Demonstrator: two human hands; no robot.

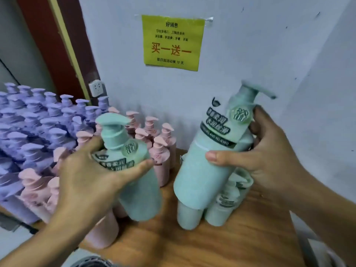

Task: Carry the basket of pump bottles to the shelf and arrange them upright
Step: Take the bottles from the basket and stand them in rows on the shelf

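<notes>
Holding one green bottle each, both hands are busy over the wooden shelf (212, 247). The left hand (90, 176) has its fingers and thumb wrapped round the top part of a green pump bottle (138, 195), which leans a little in the air beside the pink bottles (163, 151). The right hand (269, 157) grips a second green bottle (204, 170), tipped to the right, above a few green bottles (187, 216) that stand on the wood.

I think the job is well along. Many purple bottles (34, 122) and the pink ones stand in rows with pumps up, and there is a small green group too. The two held bottles are not yet put down straight. The basket is not in sight, so I cannot tell how many are left in it.

The shelf is brown wood and sits in a corner. Behind it is a pale wall (250, 54) with a yellow paper sign (171, 43), a white plug socket (96, 88) and a dark red door frame (57, 45).
</notes>
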